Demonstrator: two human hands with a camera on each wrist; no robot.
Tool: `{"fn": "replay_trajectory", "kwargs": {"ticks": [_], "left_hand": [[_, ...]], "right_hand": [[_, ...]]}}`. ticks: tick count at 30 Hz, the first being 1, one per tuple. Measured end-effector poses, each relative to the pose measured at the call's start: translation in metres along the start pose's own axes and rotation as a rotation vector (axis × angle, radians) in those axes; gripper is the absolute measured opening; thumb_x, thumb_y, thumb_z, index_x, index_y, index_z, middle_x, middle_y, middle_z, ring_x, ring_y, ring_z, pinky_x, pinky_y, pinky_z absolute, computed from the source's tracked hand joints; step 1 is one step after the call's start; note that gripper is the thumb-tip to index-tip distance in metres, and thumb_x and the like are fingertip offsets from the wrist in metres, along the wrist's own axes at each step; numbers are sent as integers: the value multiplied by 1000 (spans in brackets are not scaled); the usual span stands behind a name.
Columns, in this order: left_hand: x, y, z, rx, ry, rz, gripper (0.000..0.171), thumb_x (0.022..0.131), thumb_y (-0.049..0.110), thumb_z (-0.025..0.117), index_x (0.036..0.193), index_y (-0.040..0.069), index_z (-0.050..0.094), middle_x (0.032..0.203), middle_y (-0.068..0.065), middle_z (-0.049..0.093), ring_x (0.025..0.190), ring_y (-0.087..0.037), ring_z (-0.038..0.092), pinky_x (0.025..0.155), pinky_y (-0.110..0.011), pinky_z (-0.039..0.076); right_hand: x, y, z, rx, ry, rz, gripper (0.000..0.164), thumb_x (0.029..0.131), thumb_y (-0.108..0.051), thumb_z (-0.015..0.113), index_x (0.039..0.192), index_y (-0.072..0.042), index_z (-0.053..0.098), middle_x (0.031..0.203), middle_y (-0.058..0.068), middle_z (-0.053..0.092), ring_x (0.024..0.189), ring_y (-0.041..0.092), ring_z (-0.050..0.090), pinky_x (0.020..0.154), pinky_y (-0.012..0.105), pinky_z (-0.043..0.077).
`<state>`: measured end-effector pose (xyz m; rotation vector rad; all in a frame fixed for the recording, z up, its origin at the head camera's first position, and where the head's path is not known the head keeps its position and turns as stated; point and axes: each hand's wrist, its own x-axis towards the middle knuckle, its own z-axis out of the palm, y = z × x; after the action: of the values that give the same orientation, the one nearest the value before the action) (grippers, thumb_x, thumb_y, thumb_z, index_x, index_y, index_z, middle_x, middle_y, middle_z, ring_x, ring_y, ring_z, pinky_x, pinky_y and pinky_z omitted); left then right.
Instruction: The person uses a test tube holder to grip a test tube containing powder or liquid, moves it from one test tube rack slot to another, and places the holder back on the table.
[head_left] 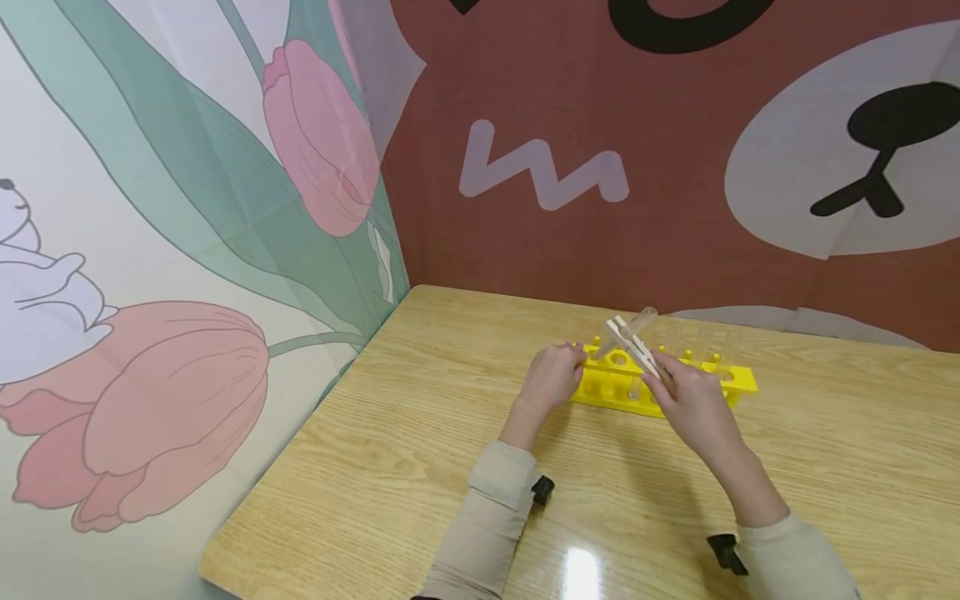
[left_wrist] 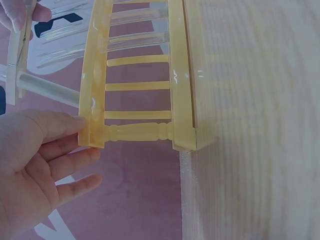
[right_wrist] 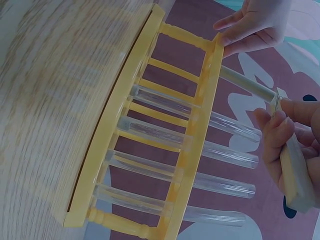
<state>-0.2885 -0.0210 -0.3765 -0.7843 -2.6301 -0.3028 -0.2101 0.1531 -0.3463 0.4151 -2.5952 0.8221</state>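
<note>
At its left end, the yellow test tube rack (head_left: pixel 617 406) is pinched by my left hand (head_left: pixel 551 375), thumb and forefinger on the top plate; in the left wrist view the other fingers (left_wrist: pixel 80 187) stand away from it. My right hand (head_left: pixel 697 408) holds a wooden test tube clamp (head_left: pixel 636 348). The clamp's jaws grip a test tube (right_wrist: pixel 248 84), which tilts above the rack. Its lower end meets the top plate near my left hand; whether it sits in a hole I cannot tell. Several clear test tubes (right_wrist: pixel 227 152) stand in the rack's right part.
The rack stands on a wood-grain table (head_left: pixel 405 433) near its back. Behind it hangs a brown printed cloth (head_left: pixel 540 250), and a flower-printed cloth (head_left: pixel 187 208) covers the left side. The table's left edge runs beside that cloth.
</note>
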Motion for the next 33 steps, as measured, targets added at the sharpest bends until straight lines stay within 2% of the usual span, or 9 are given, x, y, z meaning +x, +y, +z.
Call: {"fn": "replay_trajectory", "kwargs": {"ticks": [27, 33], "left_hand": [[0, 0, 1, 0, 5, -4, 20, 89, 9, 53, 78, 11, 70, 101, -3, 65, 96, -15, 59, 79, -23, 46], [0, -1, 1, 7, 21, 7, 20, 88, 9, 54, 76, 11, 69, 98, -3, 66, 88, -15, 62, 72, -24, 49]], "right_hand": [[0, 1, 3, -8, 5, -7, 37, 87, -9, 57, 117, 11, 50, 53, 2, 43, 41, 13, 34, 35, 23, 31], [-1, 1, 5, -11, 20, -23, 35, 86, -9, 58, 115, 11, 52, 51, 1, 41, 40, 12, 33, 34, 23, 30]]}}
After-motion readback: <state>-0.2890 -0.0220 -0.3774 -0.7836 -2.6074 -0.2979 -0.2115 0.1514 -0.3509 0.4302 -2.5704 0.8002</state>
